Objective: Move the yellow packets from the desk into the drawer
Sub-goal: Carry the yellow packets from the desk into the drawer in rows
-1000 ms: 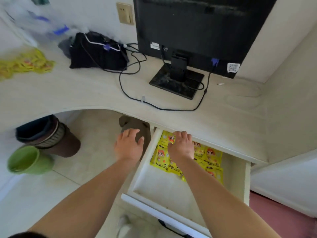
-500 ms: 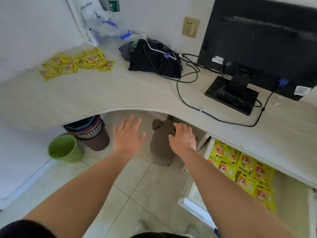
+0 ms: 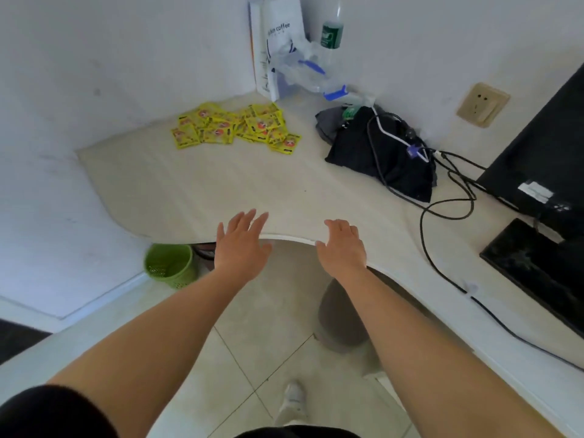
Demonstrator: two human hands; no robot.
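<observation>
A heap of yellow packets (image 3: 235,128) lies on the pale desk (image 3: 221,184) in the far corner near the wall. My left hand (image 3: 241,245) is stretched out over the desk's curved front edge, fingers spread, holding nothing. My right hand (image 3: 343,245) hovers beside it over the same edge, fingers loosely apart and empty. Both hands are well short of the packets. The drawer is out of view.
A black bag with cables (image 3: 382,153) lies right of the packets. A white paper bag (image 3: 275,42), clear plastic (image 3: 303,71) and a bottle (image 3: 331,30) stand in the corner. A monitor (image 3: 543,159) is at right. Under the desk are a green basket (image 3: 169,263) and a brown stool (image 3: 343,314).
My view has swung left from the open drawer to the desk corner. Both hands left the drawer empty and moved up and forward over the desk edge, towards the packet heap.
</observation>
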